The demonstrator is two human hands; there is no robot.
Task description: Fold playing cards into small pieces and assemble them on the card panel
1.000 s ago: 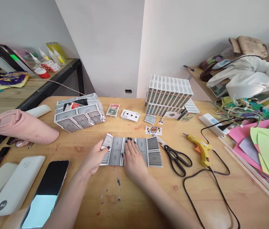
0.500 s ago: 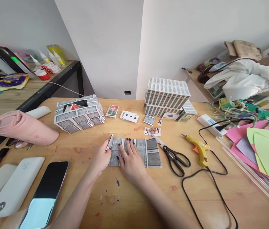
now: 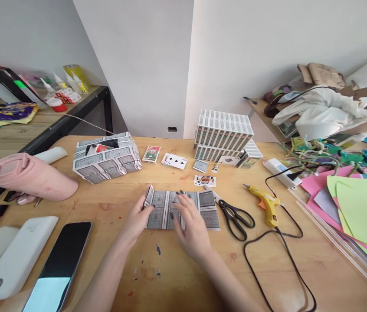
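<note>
A panel of joined playing cards (image 3: 158,209), grey patterned backs up, lies on the table in front of me. Its left end is folded upward, and my left hand (image 3: 139,215) grips that raised flap between thumb and fingers. Over the panel's right half is my right hand (image 3: 190,223), fingers spread and holding nothing; whether its fingertips touch the cards I cannot tell. Black-handled scissors (image 3: 235,216) lie against the panel's right end. Just behind the panel is a face-up court card (image 3: 204,180).
A card-covered box (image 3: 107,158) stands back left, stacked card packs (image 3: 224,134) back right. A yellow glue gun (image 3: 266,203) with a looping cord lies right, near a power strip (image 3: 281,172). Left are a pink roll (image 3: 34,177), a power bank (image 3: 17,258) and a phone (image 3: 58,264).
My right hand has lifted slightly and shifted right from lying flat on the panel. My left hand keeps hold of the raised flap. The camera view has shifted a little.
</note>
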